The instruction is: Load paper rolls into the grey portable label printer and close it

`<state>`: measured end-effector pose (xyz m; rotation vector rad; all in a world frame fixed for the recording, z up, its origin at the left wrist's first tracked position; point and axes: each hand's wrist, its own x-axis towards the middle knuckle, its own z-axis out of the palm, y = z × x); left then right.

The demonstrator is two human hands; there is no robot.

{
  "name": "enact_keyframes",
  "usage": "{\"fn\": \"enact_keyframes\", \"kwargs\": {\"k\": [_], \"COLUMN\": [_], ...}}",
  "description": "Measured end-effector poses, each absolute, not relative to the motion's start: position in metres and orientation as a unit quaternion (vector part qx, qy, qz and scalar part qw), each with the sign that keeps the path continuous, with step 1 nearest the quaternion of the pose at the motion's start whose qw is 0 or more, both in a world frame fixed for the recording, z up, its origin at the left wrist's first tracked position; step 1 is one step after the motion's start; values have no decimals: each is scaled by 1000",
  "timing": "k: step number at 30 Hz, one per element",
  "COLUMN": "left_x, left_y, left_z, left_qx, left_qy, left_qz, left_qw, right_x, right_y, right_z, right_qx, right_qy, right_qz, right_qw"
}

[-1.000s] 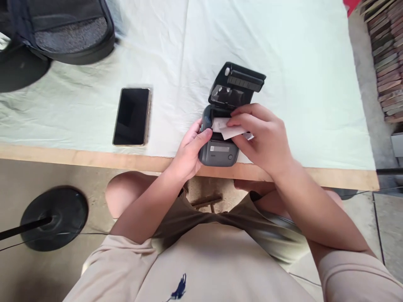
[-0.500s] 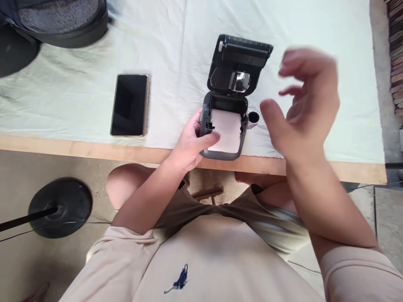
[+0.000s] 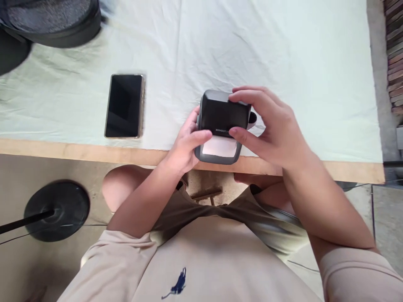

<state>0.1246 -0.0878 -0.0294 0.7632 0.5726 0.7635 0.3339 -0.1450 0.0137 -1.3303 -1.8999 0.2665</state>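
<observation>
A small dark label printer (image 3: 217, 113) marked NIIMBOT rests near the front edge of the table. Its black lid is swung down over the body, and a strip of white label paper (image 3: 219, 147) shows below the lid. My left hand (image 3: 186, 142) grips the printer's left side, thumb on the lid's lower left. On the right, my right hand (image 3: 267, 121) holds the lid between thumb and fingers. Whether the lid is fully closed I cannot tell. A small white round object with a dark inside (image 3: 252, 119) sits just right of the printer, partly hidden.
Left on the pale cloth (image 3: 163, 50) lies a phone (image 3: 124, 105) with a dark screen. Black footwear-like items (image 3: 53, 25) stand at the far left corner. The wooden table edge (image 3: 78, 149) runs in front of me. A round black stand base (image 3: 59, 209) is on the floor.
The printer's lid was raised and now covers the body. My right hand came in from the right, where it was in the air, onto the lid. My left hand kept its hold.
</observation>
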Motion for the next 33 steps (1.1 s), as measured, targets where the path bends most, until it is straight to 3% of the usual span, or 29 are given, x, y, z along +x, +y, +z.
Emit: {"fn": "enact_keyframes", "kwargs": {"k": [21, 33], "left_x": [128, 129], "left_y": [-89, -79], "left_z": [-28, -35], "left_qx": [323, 339], "left_qy": [217, 325], "left_qz": [366, 388], "left_qw": [845, 793], "right_x": [334, 338], "right_y": [-148, -156], "right_z": [15, 11], "right_qx": [-558, -516], "right_qy": [-734, -765], "right_qz": [118, 110], "right_qw": [368, 370]}}
